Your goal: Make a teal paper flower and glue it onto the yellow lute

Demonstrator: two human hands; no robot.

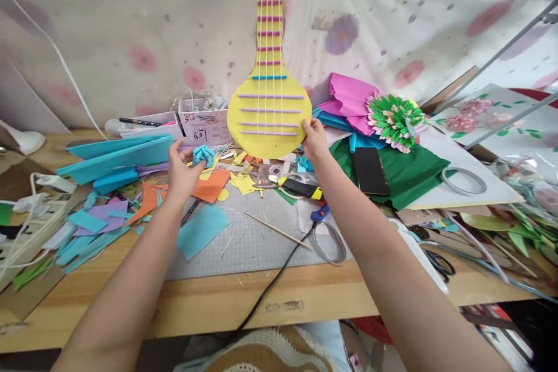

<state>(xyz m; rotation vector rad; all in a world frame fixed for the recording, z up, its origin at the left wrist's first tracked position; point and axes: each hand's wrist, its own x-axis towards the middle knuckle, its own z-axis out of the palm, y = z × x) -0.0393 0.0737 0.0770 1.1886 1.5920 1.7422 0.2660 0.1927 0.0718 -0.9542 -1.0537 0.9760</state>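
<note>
A yellow paper guitar (pixel 269 106) with white strings and purple frets stands upright against the flowered wall cloth. My right hand (pixel 314 140) pinches the lower right edge of its round body. My left hand (pixel 182 167) is closed on a small crumpled teal paper flower (pixel 204 154), held just left of the guitar above orange and yellow paper scraps (pixel 214 183).
A grey cutting mat (pixel 253 241) carries a teal sheet (pixel 201 230), a wooden skewer (pixel 277 229), a glue gun (pixel 301 187) with black cord, and a tape ring (pixel 329 242). Teal foam sheets (pixel 114 158) lie left, a power strip (pixel 26 226) far left. Green paper, a phone (pixel 369 170) and a paper flower (pixel 392 120) lie right.
</note>
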